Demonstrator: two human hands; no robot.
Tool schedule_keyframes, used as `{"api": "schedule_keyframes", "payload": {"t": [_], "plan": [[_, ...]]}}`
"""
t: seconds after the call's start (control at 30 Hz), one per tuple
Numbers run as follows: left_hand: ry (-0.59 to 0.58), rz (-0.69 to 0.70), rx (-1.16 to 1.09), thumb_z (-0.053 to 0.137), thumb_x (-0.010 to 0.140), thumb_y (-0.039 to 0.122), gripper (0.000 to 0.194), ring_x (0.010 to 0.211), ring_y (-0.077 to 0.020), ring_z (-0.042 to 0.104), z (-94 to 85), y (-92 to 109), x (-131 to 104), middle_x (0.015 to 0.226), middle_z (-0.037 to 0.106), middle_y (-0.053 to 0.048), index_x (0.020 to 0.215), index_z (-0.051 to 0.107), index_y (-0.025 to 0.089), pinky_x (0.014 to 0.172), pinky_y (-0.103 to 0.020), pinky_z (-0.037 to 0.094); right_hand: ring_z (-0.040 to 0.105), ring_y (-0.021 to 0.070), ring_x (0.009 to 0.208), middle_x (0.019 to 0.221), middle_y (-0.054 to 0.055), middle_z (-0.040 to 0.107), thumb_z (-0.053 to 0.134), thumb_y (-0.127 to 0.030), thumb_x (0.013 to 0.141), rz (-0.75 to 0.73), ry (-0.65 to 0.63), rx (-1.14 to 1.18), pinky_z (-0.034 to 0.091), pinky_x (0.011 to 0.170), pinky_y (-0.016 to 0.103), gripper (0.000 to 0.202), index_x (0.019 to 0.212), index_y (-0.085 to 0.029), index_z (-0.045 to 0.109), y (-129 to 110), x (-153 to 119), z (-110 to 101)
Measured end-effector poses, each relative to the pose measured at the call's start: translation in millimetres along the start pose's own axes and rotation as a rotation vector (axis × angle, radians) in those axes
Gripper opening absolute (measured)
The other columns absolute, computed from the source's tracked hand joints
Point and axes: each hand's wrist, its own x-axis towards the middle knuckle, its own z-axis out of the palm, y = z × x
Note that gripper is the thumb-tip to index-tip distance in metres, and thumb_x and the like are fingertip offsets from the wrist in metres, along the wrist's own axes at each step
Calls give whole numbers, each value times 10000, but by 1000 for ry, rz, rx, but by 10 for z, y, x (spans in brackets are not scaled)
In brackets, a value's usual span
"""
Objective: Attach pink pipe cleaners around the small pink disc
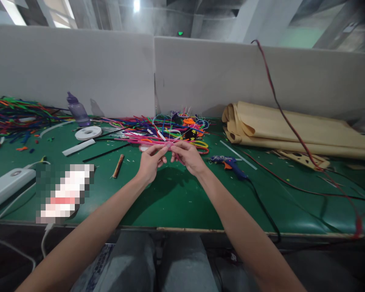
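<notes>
Both hands meet above the middle of the green table. My left hand (152,161) pinches a small pink piece (169,145) between thumb and forefinger. My right hand (187,156) grips the same pink piece from the other side, fingertips almost touching those of the left. Thin pale strands rise from the piece. Its exact shape is partly hidden by the fingers. Just behind the hands lies a pile of colourful fuzzy stems (142,129). A blue glue gun (229,165) rests to the right of my right hand.
Green table (182,207) holds a white spool (88,132), purple bottle (78,110), brown stick (118,166), white power strip (10,184) and blurred-out object (65,192). Rolled brown paper (286,129) lies back right. A red-black cable (273,91) hangs over the grey partition (79,65).
</notes>
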Motion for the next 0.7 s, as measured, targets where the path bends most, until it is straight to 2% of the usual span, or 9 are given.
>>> {"api": "schedule_keyframes", "payload": {"t": [0.4, 0.7], "plan": [[-67, -127, -251, 773, 608, 217, 200, 410, 12, 410, -46, 1, 27, 561, 492, 60, 705, 613, 146, 327, -120, 179, 598, 110, 466, 529, -53, 571, 710, -313, 680, 15, -23, 16, 355, 422, 208, 189, 722, -174, 588, -13, -9, 5], [-87, -34, -120, 751, 639, 281, 212, 344, 20, 349, -44, 6, 6, 647, 569, 48, 728, 604, 159, 330, -155, 182, 610, 108, 511, 558, -48, 572, 710, -340, 684, 69, -62, 11, 353, 420, 196, 209, 712, -179, 579, -36, -30, -34]]}}
